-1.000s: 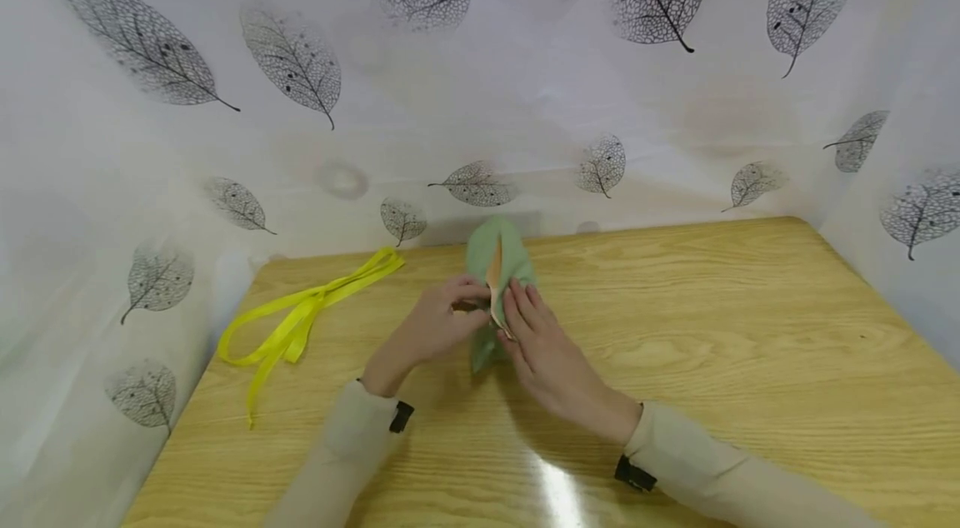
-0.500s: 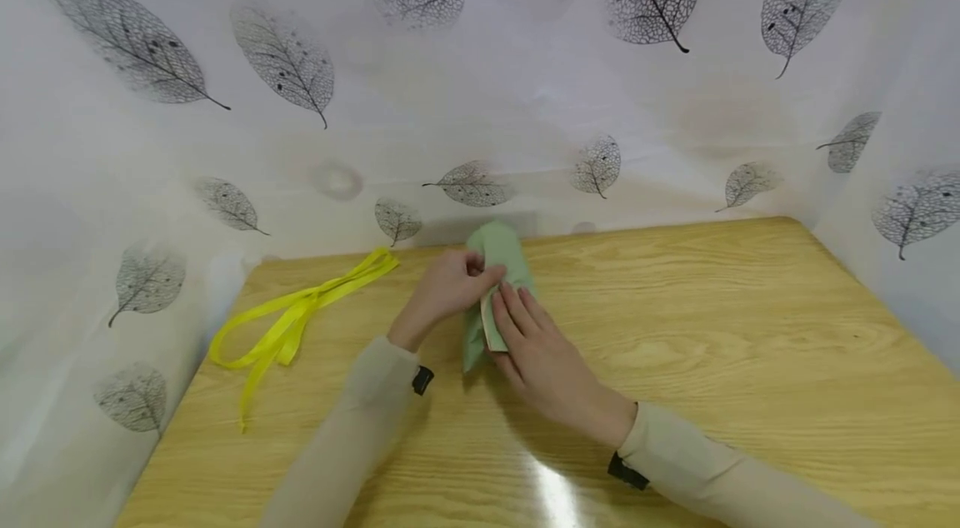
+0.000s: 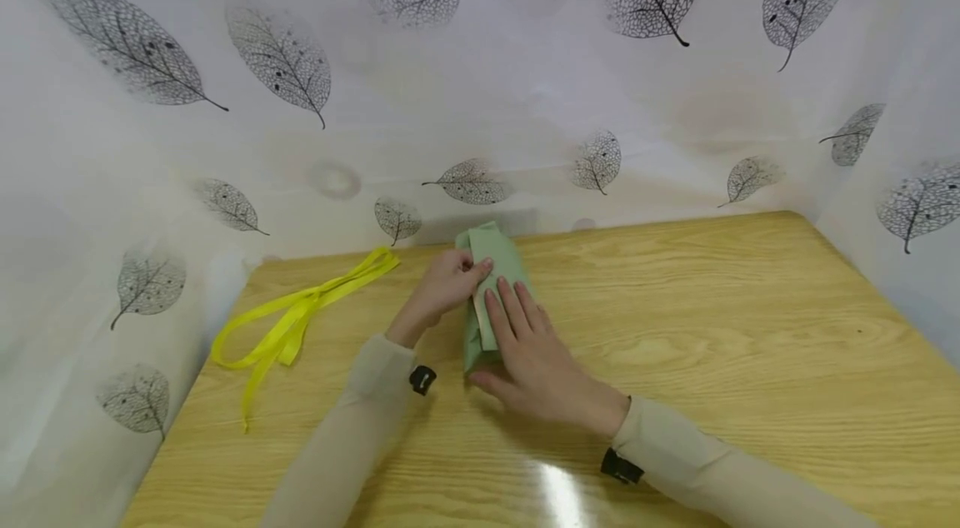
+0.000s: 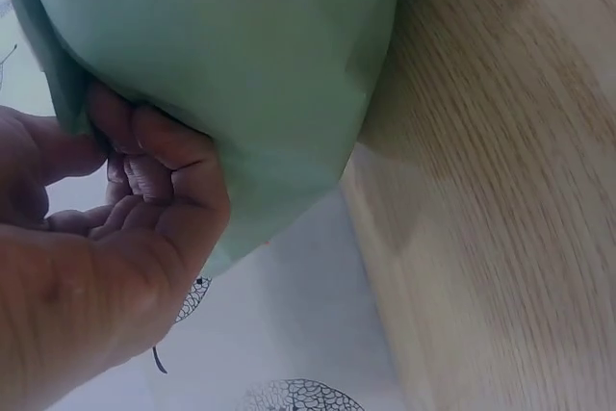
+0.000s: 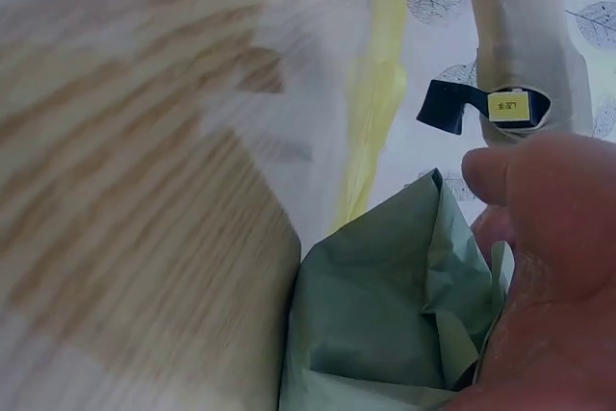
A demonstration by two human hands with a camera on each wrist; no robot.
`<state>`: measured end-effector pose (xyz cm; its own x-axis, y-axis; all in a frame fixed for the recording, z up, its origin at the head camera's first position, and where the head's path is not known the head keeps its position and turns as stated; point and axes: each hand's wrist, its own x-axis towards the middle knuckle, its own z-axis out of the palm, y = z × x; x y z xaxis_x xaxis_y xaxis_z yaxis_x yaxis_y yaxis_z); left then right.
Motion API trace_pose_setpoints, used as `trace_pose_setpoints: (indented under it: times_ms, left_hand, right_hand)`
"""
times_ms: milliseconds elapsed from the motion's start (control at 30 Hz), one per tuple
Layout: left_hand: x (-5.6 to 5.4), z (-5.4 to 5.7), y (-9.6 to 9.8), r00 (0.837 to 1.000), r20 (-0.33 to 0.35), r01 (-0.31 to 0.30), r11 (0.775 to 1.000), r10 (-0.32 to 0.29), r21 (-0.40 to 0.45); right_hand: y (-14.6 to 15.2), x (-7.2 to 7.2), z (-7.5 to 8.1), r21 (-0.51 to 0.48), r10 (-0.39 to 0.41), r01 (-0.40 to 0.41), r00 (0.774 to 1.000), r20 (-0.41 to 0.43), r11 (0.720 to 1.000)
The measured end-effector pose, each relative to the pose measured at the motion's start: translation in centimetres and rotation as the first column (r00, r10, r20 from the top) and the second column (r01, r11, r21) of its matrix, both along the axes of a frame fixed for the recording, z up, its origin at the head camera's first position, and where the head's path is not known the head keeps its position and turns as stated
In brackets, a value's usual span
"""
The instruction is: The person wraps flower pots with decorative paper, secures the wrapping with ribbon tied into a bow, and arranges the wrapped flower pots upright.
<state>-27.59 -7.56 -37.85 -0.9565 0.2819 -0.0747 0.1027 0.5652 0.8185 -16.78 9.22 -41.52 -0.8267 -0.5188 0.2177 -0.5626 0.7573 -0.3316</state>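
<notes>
Near the table's back edge stands a packet of green wrapping paper (image 3: 504,255), its folded flap lying along the top. My left hand (image 3: 441,288) pinches the flap's left edge, thumb on top. In the left wrist view, the curled fingers (image 4: 178,156) tuck under the paper's edge, beside the smooth green side. My right hand (image 3: 540,357) lies on the flap with straight fingers, its thumb by the near end. In the right wrist view, that near end of the paper (image 5: 361,320) shows creased, loosely folded corners. Whatever the paper wraps is hidden.
A looped yellow ribbon (image 3: 300,313) lies on the left part of the wooden table (image 3: 712,328). Behind the table hangs a pale curtain (image 3: 525,95) printed with leaves. Each wrist wears a black strap (image 3: 621,467).
The upright paper edges, with a pale brown inside showing between them, have been folded down into a flat flap. My left hand moved up and right; the right hand's fingers spread over the flap.
</notes>
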Motion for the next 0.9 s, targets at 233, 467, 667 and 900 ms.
trace_pose_setpoints:
  times_ms: [233,467,667,900]
  left_hand:
    - [0.0,-0.2,-0.1,1.0,-0.003,0.001,1.0,-0.001,0.024]
    - [1.3,-0.3,-1.3,0.997,0.076,0.01,0.995,-0.018,0.103]
    - [2.4,-0.8,-2.4,0.972,0.199,0.076,0.967,-0.126,0.243]
    - [2.9,-1.0,-2.4,0.964,0.238,0.061,0.967,-0.122,0.248]
  right_hand:
    - [0.0,0.1,0.7,-0.008,-0.012,0.013,0.997,0.078,1.0]
    - [0.1,0.3,0.8,-0.006,-0.008,0.009,0.996,0.092,1.0]
    - [0.3,0.3,1.0,-0.022,-0.003,0.006,0.992,0.124,1.0]
    - [0.9,0.1,1.4,-0.087,0.019,0.0,0.976,0.218,0.996]
